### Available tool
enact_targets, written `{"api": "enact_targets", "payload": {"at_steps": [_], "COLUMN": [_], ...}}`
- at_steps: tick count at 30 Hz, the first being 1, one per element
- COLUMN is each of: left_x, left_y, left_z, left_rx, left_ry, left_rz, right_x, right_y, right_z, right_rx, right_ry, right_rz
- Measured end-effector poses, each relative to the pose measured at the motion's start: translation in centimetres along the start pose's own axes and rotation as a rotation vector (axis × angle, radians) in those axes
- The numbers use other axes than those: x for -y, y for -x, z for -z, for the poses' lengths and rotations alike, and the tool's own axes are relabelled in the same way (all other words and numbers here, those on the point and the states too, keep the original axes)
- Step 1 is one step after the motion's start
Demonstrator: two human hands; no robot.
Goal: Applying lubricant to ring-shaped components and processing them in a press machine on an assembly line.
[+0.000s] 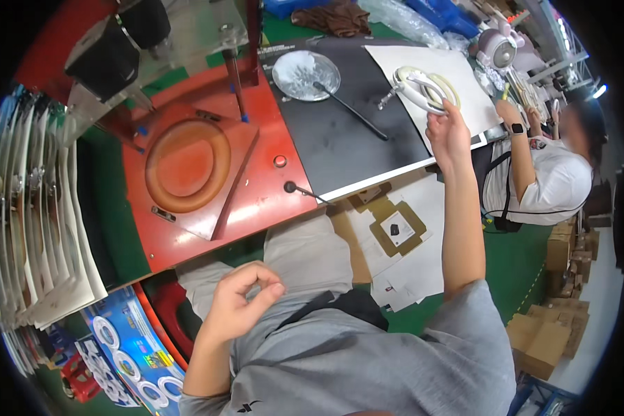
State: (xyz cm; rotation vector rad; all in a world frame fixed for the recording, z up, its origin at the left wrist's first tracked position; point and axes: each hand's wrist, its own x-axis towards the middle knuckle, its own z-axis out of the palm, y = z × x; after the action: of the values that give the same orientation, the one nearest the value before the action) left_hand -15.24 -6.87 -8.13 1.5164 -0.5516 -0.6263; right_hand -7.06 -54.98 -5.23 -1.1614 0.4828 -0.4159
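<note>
My right hand (451, 135) reaches to the back right, thumb and fingers closed on the near edge of a white ring (423, 104). Other white and cream rings (452, 89) lie with it on a pale sheet (423, 59), and a small metal fitting (387, 98) sticks out at their left. In front of my body, my left hand (239, 301) hovers above my lap with its fingers curled in and nothing visible in them. A round dish (295, 62) of white paste, with a black-handled brush (353, 111) leaning in it, stands left of the rings.
At left is a red machine bed (270, 132) with a brown ring-shaped mould (222, 163), a red button (279, 161) and a black-knobbed lever (301, 188). Stacked pale sheets (45, 229) stand at far left. Another person (544, 173) works at right, near cardboard boxes (541, 343).
</note>
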Motion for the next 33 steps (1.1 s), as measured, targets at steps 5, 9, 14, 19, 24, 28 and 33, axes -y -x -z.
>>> {"api": "enact_targets", "payload": {"at_steps": [5, 9, 14, 19, 24, 28, 33], "left_x": [2.4, 4.2, 7.2, 7.8, 12.7, 16.7, 18.0], "left_y": [1.7, 3.7, 8.8, 16.7, 30.2, 33.5, 34.2], "left_z": [0.3, 1.4, 3.5, 8.1, 13.8, 13.1, 11.5], "left_rx": [-0.156, -0.281, -0.518, -1.173, -1.553, -1.561, -1.63], "left_ry": [0.092, 0.025, -0.028, -0.239, -1.221, -1.014, -1.2], "left_rz": [0.171, 0.268, 0.393, 0.473, 0.797, 1.396, 1.123], "right_x": [-0.9, -1.5, -2.1, -1.0, -1.1, -6.3, -10.9], "right_y": [-9.6, -14.5, -14.6, -9.1, 7.3, 13.2, 16.9], "right_z": [0.9, 0.8, 1.4, 4.1, -4.1, -11.2, -11.5], "right_rx": [-0.016, 0.077, 0.061, 0.404, 1.132, 1.641, 1.539], "right_ry": [0.104, 0.062, 0.162, 0.16, 0.546, 0.532, 0.464], "right_rz": [-0.061, -0.231, -0.242, -0.106, -0.128, -0.724, -0.809]}}
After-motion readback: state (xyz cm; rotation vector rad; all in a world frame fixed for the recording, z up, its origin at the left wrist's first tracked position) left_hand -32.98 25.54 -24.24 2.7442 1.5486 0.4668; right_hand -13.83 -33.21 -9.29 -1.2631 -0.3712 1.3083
